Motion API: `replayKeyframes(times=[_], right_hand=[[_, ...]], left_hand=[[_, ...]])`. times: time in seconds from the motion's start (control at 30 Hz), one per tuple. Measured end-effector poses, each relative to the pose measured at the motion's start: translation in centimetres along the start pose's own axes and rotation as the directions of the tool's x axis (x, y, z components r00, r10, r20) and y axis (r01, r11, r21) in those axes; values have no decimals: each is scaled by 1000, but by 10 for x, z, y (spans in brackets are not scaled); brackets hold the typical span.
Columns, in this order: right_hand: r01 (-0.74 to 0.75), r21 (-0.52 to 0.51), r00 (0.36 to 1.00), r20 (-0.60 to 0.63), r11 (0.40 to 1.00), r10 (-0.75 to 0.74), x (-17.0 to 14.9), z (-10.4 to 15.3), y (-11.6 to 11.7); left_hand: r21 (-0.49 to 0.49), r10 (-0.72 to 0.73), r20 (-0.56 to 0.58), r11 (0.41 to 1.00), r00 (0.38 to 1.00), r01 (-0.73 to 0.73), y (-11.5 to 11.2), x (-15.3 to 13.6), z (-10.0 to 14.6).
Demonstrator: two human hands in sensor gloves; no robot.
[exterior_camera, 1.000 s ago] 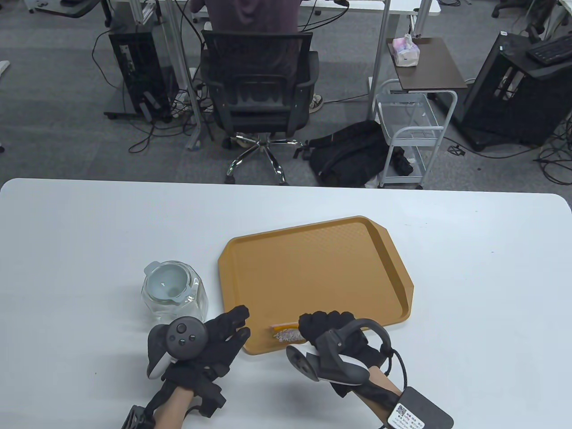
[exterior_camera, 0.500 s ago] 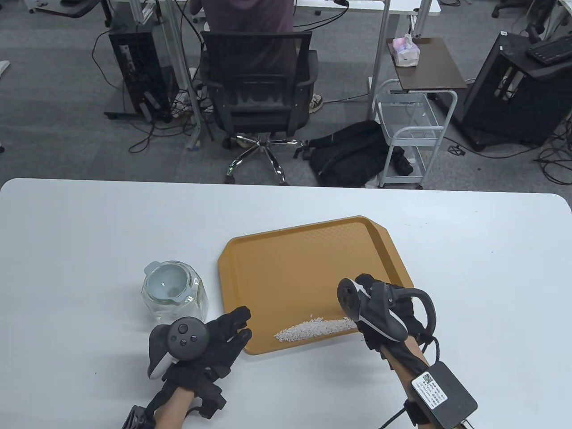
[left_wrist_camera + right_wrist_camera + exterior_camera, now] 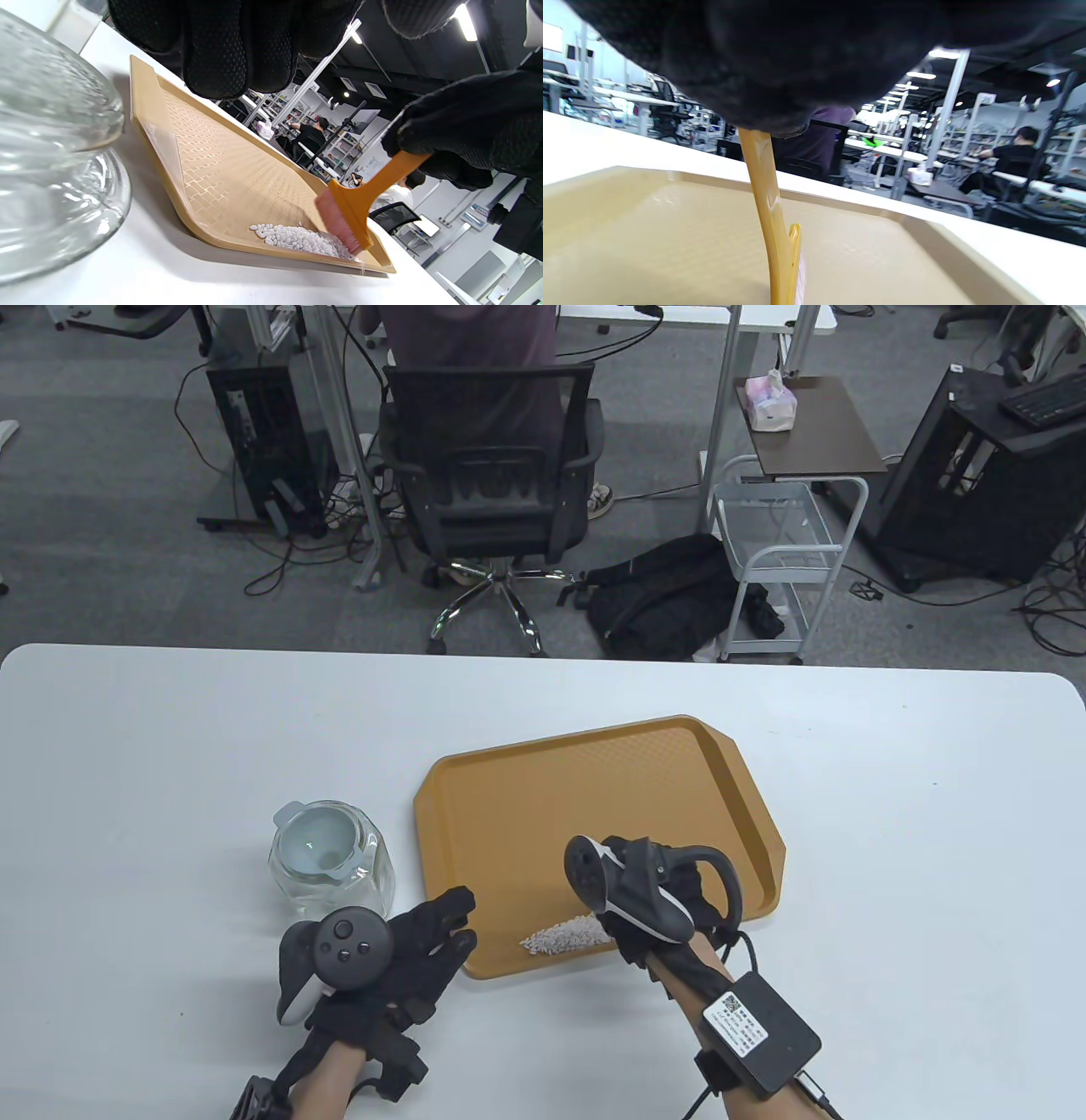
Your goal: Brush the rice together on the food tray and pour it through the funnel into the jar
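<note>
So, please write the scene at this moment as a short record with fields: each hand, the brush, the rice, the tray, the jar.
left hand: fingers straight, resting at the tray's near left corner, holding nothing
right hand: grips the brush handle
brush: orange, bristles down at the rice
rice: small pile by the tray's near edge
tray: orange-brown, flat on the white table
jar: glass, left of the tray, funnel sitting in its mouth
</note>
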State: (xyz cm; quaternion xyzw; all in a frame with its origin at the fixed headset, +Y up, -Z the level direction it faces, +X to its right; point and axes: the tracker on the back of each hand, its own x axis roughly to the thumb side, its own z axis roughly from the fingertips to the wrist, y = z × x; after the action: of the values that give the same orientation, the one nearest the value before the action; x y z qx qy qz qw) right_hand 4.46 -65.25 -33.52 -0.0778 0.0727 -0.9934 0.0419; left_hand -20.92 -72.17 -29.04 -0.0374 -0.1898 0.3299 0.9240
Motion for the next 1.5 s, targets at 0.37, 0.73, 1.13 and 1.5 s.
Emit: replayKeyframes(times=[0.37,0.73,1.13,1.5], right_hand=[[177,8,972,154,984,-176,65,-6,-9],[-9,-118,1000,-23,993,6,7,2,-30],[-386,41,911,-144,922,387,-30,3,20],[-41,20,999,25,999,40,29,2,3]], left_hand=[[17,9,-8,1000,1000,-9,6,-3,2],[10,8,-10,1000,1000,-8,6,-4,2],[5,14,2,1000,1000,-14,5,-4,2],[24,28,-13,999,1000,-27,8,-9,3]])
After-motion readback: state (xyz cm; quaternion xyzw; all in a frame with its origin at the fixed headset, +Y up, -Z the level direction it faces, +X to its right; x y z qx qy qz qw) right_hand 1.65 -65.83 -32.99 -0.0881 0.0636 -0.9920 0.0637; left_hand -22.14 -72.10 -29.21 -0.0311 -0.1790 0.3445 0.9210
